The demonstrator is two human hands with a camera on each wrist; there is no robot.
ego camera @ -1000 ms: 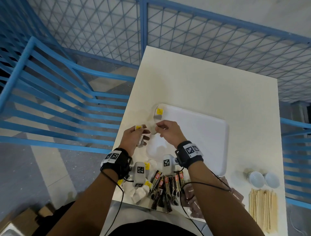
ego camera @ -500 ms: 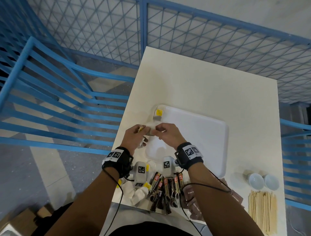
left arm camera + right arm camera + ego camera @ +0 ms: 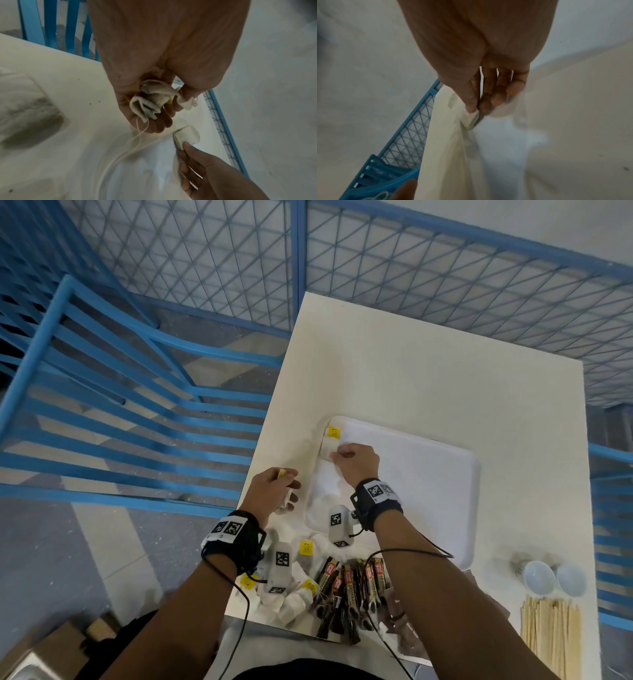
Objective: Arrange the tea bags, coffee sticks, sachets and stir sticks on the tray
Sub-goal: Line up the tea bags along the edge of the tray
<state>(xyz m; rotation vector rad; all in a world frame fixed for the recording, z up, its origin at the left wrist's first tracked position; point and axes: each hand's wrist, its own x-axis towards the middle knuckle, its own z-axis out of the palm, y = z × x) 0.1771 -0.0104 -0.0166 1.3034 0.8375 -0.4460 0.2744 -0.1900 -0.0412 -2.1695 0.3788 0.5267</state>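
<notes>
A cream rectangular desk (image 3: 428,378) stood inside a blue metal mesh fence (image 3: 445,268), with blue slatted railings (image 3: 120,412) to its left. On the desk lay a white rounded plastic tray (image 3: 428,474). Its far left corner held a pale paper tea bag with a yellow square tag (image 3: 329,440); the rest of the tray showed bare white.

The right hand (image 3: 356,462) reached over that corner, thumb and forefinger pinching the edge of a second pale folded tea bag (image 3: 187,136) set down at the tray's rim, just beside the tagged one. In the right wrist view the fingers (image 3: 494,97) closed narrowly on the bag's edge while the other fingertips stayed loosely curled.

The left hand (image 3: 274,491) hovered over the desk just left of the tray, apart from it. Its curled fingers (image 3: 159,121) clutched a crumpled bunch of pale tea bags (image 3: 152,102), their white strings (image 3: 130,143) trailing down toward the tray.

At the near edge lay a loose heap of white tea bags with yellow tags (image 3: 298,587), and just right of it a cluster of dark brown coffee sticks with red labels (image 3: 349,587). Brown flat sachets (image 3: 407,635) lay partly hidden under the right forearm. Toward the near right corner stood two small white round bowls (image 3: 555,578), and in front of them a bundle of pale wooden stir sticks (image 3: 551,635).
</notes>
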